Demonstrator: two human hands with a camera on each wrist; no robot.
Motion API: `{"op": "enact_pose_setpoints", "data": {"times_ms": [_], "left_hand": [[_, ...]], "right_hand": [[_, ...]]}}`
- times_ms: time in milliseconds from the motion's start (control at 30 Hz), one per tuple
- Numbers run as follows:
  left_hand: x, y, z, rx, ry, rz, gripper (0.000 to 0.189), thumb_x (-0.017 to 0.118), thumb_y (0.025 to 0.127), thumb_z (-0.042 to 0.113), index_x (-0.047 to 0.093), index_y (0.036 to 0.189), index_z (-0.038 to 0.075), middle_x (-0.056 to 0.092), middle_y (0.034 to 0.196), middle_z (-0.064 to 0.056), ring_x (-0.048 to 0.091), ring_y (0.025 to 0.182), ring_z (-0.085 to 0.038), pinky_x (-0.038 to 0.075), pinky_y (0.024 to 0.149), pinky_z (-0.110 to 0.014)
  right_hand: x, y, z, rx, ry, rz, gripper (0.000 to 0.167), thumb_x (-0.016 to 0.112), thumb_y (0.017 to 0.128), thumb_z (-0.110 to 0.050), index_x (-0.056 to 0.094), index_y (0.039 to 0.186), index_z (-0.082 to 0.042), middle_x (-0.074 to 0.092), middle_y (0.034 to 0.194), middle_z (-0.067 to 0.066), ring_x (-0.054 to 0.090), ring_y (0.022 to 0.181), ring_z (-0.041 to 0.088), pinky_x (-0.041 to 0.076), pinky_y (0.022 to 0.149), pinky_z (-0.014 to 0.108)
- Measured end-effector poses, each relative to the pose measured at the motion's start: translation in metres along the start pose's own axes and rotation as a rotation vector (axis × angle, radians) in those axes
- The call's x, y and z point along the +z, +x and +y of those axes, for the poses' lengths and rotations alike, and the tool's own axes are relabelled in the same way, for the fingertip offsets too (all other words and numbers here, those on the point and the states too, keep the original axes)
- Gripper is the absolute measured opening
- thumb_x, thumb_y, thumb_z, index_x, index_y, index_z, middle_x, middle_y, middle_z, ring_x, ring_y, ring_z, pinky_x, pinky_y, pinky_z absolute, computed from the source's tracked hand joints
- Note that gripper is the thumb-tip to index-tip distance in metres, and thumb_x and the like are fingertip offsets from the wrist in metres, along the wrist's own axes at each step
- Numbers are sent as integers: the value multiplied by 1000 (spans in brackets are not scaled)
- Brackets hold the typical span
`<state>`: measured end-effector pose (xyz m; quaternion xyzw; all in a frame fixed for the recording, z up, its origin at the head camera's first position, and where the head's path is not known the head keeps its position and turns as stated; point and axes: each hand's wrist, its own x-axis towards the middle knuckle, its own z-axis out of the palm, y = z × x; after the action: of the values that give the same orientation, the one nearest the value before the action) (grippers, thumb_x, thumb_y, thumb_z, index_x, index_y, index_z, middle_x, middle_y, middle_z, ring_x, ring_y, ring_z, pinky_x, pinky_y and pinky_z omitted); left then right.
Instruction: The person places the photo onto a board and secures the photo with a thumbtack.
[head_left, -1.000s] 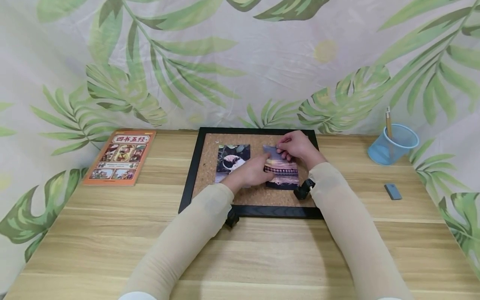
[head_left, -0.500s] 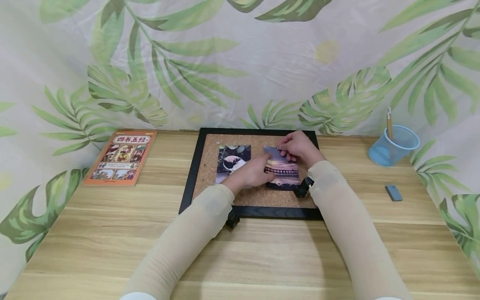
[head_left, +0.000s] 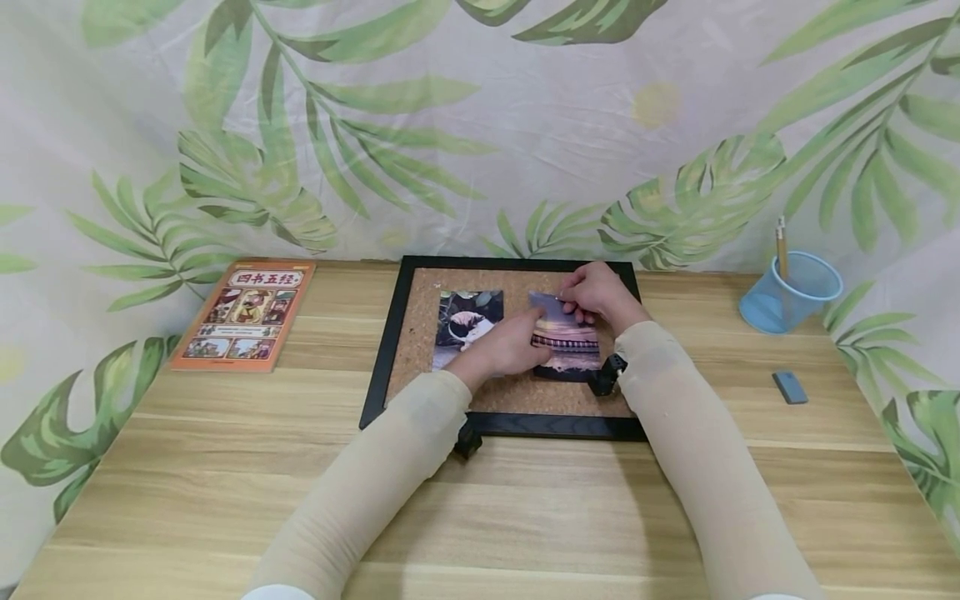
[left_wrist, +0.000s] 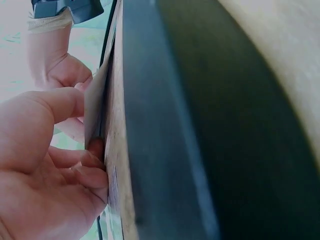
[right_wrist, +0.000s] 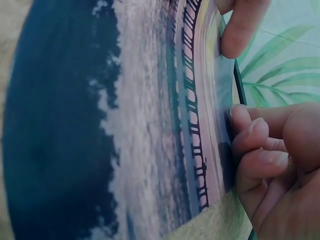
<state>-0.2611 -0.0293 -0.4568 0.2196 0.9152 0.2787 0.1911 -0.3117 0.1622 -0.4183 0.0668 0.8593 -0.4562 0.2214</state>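
A sunset photo (head_left: 566,360) of a railing over water lies on the right half of a black-framed cork board (head_left: 517,396). My left hand (head_left: 512,343) holds its left edge, thumb on the picture side and a finger behind, as the left wrist view shows. The photo (right_wrist: 145,120) bows away from the cork. At its top edge is my right hand (head_left: 600,293), thumb and fingers curled together against the picture, a tiny pale speck at the fingertips. I cannot tell what they pinch. A second photo (head_left: 467,315) lies left of it, partly covered by my left hand.
An orange comic-style book (head_left: 247,312) lies at the left of the wooden table (head_left: 525,517). On the right stand a blue mesh cup (head_left: 787,296) with pencils (head_left: 782,250) and a small grey-blue block (head_left: 790,387). A leaf-patterned cloth (head_left: 480,150) hangs behind.
The sunset photo bows a little more than a second ago. Both hands keep nearly the same places.
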Motion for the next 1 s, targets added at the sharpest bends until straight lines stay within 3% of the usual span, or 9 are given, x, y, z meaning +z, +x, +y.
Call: {"op": "enact_pose_setpoints", "data": {"times_ms": [200,300,367,433,667,833,1000], "left_hand": [[-4,-10,11,-16,120,27,81,68,103,34,33,166,-2,50,164,-22,55,147,-34,48,120,-46],[-13,-24,27,-45,183,23,80,65,106,36,32,167,-3,50,164,-23,57,146,-35,49,119,-46],[-13,-25,27,-57,224,26,81,65,106,38,31,167,-3,50,164,-23,57,145,-35,49,119,-44],[-18,-33,37,-67,229,17,79,63,108,35,30,166,-7,48,164,-25,55,147,-37,47,121,-46],[-19,-36,34,-44,284,37,74,63,108,39,40,161,-7,53,158,-26,61,140,-37,50,117,-48],[-23,-38,28,-19,259,73,71,63,108,38,44,160,-6,55,157,-27,61,139,-39,51,116,-49],[-34,-46,21,26,188,153,59,60,109,32,51,157,-2,71,119,-14,71,98,-27,59,87,-44]], "right_hand": [[1,-4,1,-26,-8,-7,19,61,110,-13,66,118,3,68,70,1,59,50,10,49,49,25],[1,-9,2,-54,23,-8,23,57,112,-14,64,123,5,68,73,2,61,53,11,51,50,25],[0,-13,3,-88,40,-1,26,55,113,-14,64,125,7,69,75,4,63,55,12,52,51,25],[-1,-17,4,-122,45,8,29,54,113,-15,64,126,9,70,77,6,64,57,13,53,51,26],[-6,-27,9,-201,34,21,33,53,113,-17,63,130,10,71,81,9,63,60,14,54,52,27],[-9,-31,14,-263,10,51,33,55,113,-16,64,129,10,74,88,17,66,64,18,57,56,30],[-13,-39,15,-333,-54,87,33,56,113,-19,65,129,8,73,100,24,70,74,27,61,63,34]]}}
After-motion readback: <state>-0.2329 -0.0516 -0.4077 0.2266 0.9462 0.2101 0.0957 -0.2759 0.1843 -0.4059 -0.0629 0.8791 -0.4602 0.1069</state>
